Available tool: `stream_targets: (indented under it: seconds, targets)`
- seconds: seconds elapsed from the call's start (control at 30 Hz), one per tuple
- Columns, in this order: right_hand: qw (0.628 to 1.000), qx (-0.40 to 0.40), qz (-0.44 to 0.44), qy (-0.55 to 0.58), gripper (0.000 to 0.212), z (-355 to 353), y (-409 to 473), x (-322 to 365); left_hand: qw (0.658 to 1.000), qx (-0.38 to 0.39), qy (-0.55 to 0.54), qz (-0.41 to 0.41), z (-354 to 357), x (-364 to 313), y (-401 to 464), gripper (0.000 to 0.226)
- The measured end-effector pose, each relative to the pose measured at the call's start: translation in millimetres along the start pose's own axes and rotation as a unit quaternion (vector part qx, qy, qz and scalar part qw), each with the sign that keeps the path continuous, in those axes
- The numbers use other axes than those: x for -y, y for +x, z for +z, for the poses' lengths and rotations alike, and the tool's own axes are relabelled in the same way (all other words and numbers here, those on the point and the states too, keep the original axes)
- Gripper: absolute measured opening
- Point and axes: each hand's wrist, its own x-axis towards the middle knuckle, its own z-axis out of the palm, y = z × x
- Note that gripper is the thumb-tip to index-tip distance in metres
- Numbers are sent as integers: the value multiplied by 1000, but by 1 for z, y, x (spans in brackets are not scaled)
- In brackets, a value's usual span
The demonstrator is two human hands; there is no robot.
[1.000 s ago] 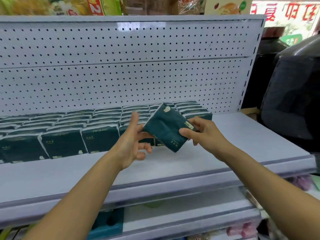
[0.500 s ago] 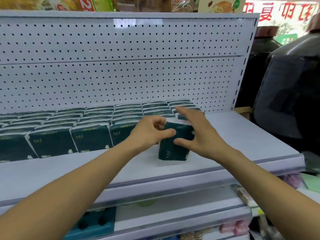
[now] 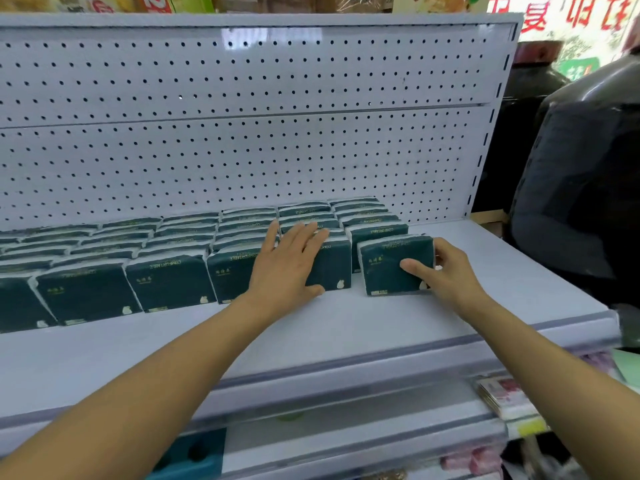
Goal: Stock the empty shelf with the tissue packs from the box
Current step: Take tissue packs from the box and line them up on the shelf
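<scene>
So we're looking down at the white shelf [image 3: 346, 327] with its pegboard back [image 3: 242, 150], and it's already carrying rows of dark green tissue packs [image 3: 166, 282], all standing upright, running from the left edge to a bit past the middle. Our right hand [image 3: 446, 275] is gripping the rightmost pack [image 3: 388, 265] at its right edge, thumb curling over the front face and the other fingers wrapping round behind it. That pack is standing on the shelf at the front of the last column, just beside its neighbour with a thin gap showing between them. Our left hand [image 3: 287, 268] is lying flat with straight fingers, pressing against the front and top of the neighbouring front pack [image 3: 332, 265], not holding anything. We're also seeing a lower shelf [image 3: 346, 441] with some small pink-and-white packets [image 3: 498, 396] at its right end
</scene>
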Motion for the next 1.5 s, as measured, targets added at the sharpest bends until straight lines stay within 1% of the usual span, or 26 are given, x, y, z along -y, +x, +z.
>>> stream_targets:
  seconds: [0.1, 0.2, 0.33, 0.4, 0.53, 0.63, 0.7, 0.73, 0.77, 0.8, 0.87, 0.93, 1.03, 1.13, 1.2, 1.27, 1.4, 1.5]
  targets:
    - [999, -12, 7, -45, 41, 10, 15, -10, 999, 12, 48, -10, 10, 2, 7, 99]
    - [998, 2, -2, -68, 52, 15, 26, -16, 998, 15, 60, -28, 14, 3, 11, 98]
    - [998, 32, -17, -48, 52, 21, 32, -16, 998, 17, 55, -35, 16, -1, 11, 94]
    - [997, 42, -17, -55, 57, 24, 34, -13, 998, 15, 50, -37, 16, -2, 12, 93]
    - [996, 51, 9, -78, 64, 27, 38, -13, 998, 9, 49, -36, 17, -2, 11, 93]
    - [996, 60, 29, -67, 68, 25, 37, -10, 998, 11, 45, -39, 16, -2, 12, 94]
    - [995, 51, 57, -56, 86, 23, 33, -6, 998, 4, 30, -48, 11, -3, 10, 95]
    - [995, 34, 64, -64, 93, 23, 29, -3, 998, -3, 21, -57, 8, -4, 9, 95]
    - [995, 12, 53, -81, 95, 22, 23, 0, 998, -12, 11, -68, 4, -6, 6, 95]
    - [994, -8, 30, -105, 93, 23, 17, 4, 996, -23, 0, -81, 0, -8, 2, 94]
    - [984, -43, -45, -168, 81, 24, 1, 14, 992, -57, -27, -107, -8, -12, -10, 89]
    - [962, -75, -133, -227, 69, 29, -16, 29, 985, -105, -58, -125, -15, -14, -28, 81]
    - [920, -92, -262, -277, 55, 43, -47, 47, 970, -184, -82, -136, -23, -16, -64, 64]
    - [903, -75, -329, -268, 53, 65, -84, 59, 956, -225, -93, -162, -32, -12, -109, 59]
    - [899, -48, -348, -260, 53, 85, -110, 68, 954, -229, -91, -169, -38, -3, -146, 62]
    - [894, -15, -368, -255, 53, 109, -137, 79, 958, -214, -76, -177, -43, 12, -187, 63]
    - [881, 63, -407, -233, 50, 175, -193, 102, 972, -164, -41, -162, -46, 51, -279, 59]
    - [876, 120, -413, -219, 48, 235, -243, 120, 979, -119, -19, -162, -49, 83, -358, 56]
